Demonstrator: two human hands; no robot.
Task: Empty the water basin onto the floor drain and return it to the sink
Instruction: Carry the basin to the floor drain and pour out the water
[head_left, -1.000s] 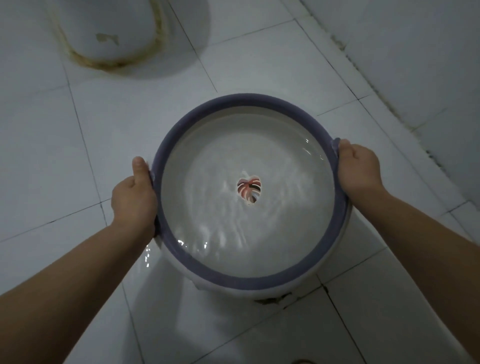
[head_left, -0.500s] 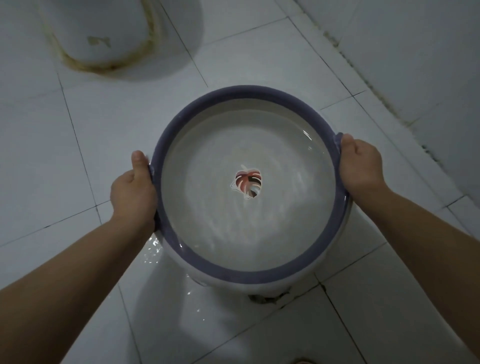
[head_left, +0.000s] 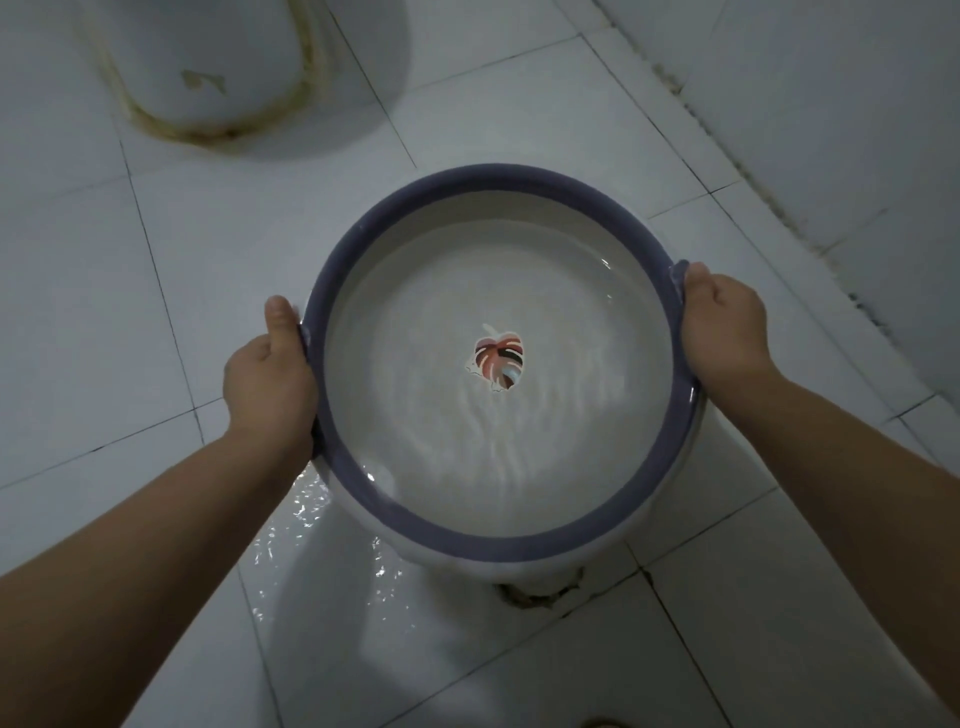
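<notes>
Gripping basin (head_left: 498, 544) rim at nine o'clock with left hand (head_left: 267, 384), three o'clock with right hand (head_left: 724, 327); judged heavy, sloshing, slippery.

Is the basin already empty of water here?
No. Rippling water covers the leaf sticker on the bottom of the basin, which the left hand and right hand grip at its rim.
</notes>
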